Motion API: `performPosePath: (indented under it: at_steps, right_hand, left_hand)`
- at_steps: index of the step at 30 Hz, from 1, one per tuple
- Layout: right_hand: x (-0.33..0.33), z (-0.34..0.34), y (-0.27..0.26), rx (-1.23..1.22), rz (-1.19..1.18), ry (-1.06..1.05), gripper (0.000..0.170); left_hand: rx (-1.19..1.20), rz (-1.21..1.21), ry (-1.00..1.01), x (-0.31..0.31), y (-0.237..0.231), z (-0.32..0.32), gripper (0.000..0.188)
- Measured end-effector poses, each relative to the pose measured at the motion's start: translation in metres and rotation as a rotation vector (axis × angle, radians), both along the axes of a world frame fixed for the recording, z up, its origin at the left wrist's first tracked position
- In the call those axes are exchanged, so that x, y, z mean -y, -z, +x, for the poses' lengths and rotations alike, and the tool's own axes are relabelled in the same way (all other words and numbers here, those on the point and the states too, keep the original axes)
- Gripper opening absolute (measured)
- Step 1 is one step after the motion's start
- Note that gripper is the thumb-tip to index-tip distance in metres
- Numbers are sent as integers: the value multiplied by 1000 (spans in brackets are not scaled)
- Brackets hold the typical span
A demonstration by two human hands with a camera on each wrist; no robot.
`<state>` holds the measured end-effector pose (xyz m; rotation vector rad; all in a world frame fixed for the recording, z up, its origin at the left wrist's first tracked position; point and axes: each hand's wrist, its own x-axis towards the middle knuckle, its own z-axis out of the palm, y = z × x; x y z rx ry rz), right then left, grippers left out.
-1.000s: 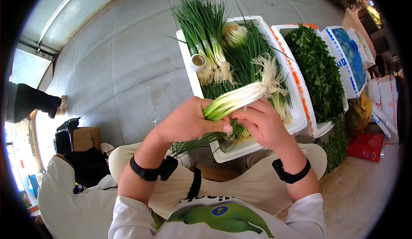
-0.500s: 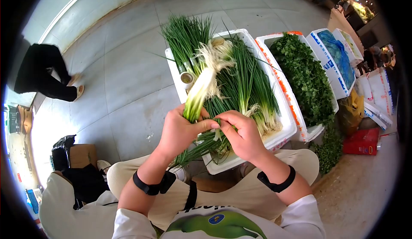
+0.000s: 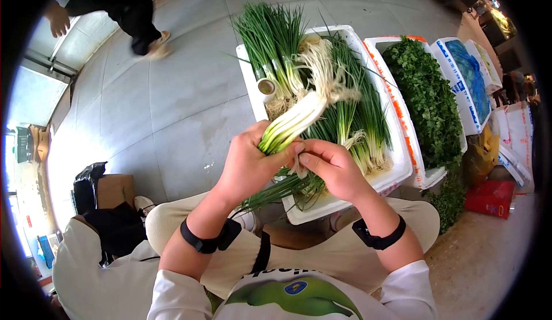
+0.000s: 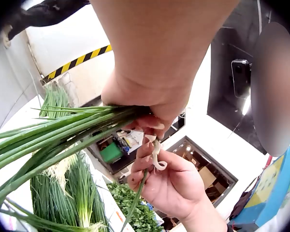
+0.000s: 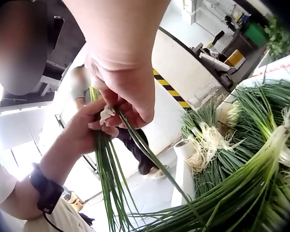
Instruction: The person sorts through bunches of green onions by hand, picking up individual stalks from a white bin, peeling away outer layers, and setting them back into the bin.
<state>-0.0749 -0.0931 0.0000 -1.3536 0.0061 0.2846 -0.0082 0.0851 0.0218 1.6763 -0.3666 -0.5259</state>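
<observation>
My left hand [image 3: 247,165] grips a bunch of spring onions [image 3: 296,119], its white stems and shaggy roots pointing up and away over the box. The bunch's long green leaves [image 4: 63,133] trail out below that hand. My right hand [image 3: 336,170] is right at the left thumb, its thumb and fingers pinching a pale, limp strip of spring onion [image 4: 158,157]. A green leaf [image 4: 137,198] also hangs at the right fingers in the left wrist view. Beneath both hands stands a white foam box [image 3: 403,167] of spring onions; taped bunches [image 3: 276,61] lie at its far left.
A roll of tape [image 3: 265,87] sits on the box's left rim. To the right are a foam box of leafy greens [image 3: 422,96] and a box with blue plastic [image 3: 464,61]. A person in black trousers [image 3: 129,9] walks at the far left. A cardboard box [image 3: 115,190] stands near my left knee.
The bunch's root end swung left and upright, then tipped back to the right. My right hand moved from under the stems to the left thumb, where a pale strip now shows. The passer-by walked farther off.
</observation>
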Motion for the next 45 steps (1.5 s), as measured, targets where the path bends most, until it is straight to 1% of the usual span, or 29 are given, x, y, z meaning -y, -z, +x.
performPosePath:
  at_steps: [2,3,4,6,7,9,13,15,16,18,19,21,22,24,25,26,28,29,30,32,33,35,36,38,39,41,45]
  right_hand:
    - [-4,-1,8,-19,49,23,21]
    - [-6,-3,10,-23,8,39,24]
    - [-8,-3,10,-27,11,39,24]
    - [-11,-4,4,89,-327,46,26]
    - [-13,-5,4,83,-324,48,26]
    - [-15,-6,4,74,-435,77,25]
    - [-20,-6,1,89,-511,61,20]
    - [-22,-7,3,282,-706,97,16]
    - [-22,-8,4,278,-705,101,16]
    - [-20,-9,6,558,-1049,112,12]
    - [-18,-9,5,555,-1049,114,12]
    - [-13,-7,-1,736,-1234,145,9]
    - [-9,-5,-1,733,-1234,146,9]
    - [-1,-2,-2,799,-1276,197,9]
    - [2,0,-5,821,-1257,243,13]
    - [4,0,-4,820,-1257,244,13]
    - [5,0,-3,779,-1137,312,15]
    - [4,1,-3,765,-1115,353,16]
    - [3,1,-4,765,-1117,353,16]
    - [0,0,-6,643,-1059,351,18]
    - [0,0,-6,645,-1059,350,18]
    - [1,0,-6,633,-1059,361,20]
    - [2,0,-4,636,-1060,360,20]
    - [2,1,-1,616,-1038,389,20]
    - [2,1,-2,617,-1038,390,20]
    - [1,0,-4,593,-1044,417,16]
    - [2,-1,-6,532,-1011,398,15]
  left_hand:
    - [-71,-51,-117,3,-8,-1,16]
    - [117,46,-167,4,2,2,18]
    - [113,50,-167,3,7,1,18]
    - [205,103,-238,5,11,0,13]
    - [200,107,-235,6,12,0,13]
    - [269,139,-308,9,13,0,14]
    - [237,141,-360,15,17,-2,13]
    - [240,198,-366,16,23,-2,13]
    - [238,200,-361,17,26,-2,13]
    - [314,290,-356,16,32,-2,15]
    - [313,292,-352,17,32,-3,15]
    - [465,321,-328,17,31,-4,18]
    - [464,322,-325,16,34,-3,18]
    - [606,297,-247,15,38,-1,21]
    - [578,319,-214,14,34,-3,20]
    - [578,318,-213,15,29,-3,20]
    - [-41,229,-231,15,23,-4,19]
    - [-64,152,-244,17,23,-5,19]
    - [-64,151,-243,18,22,-6,19]
    - [-176,75,-218,18,20,-6,20]
    - [-176,75,-220,18,17,-7,20]
    - [-287,55,-206,18,12,-7,22]
    - [-285,53,-208,17,12,-6,22]
    - [-368,32,-208,16,11,-5,25]
    - [-367,32,-208,15,11,-5,25]
    - [-331,33,-114,12,11,-4,29]
    - [-281,75,-90,12,10,-4,29]
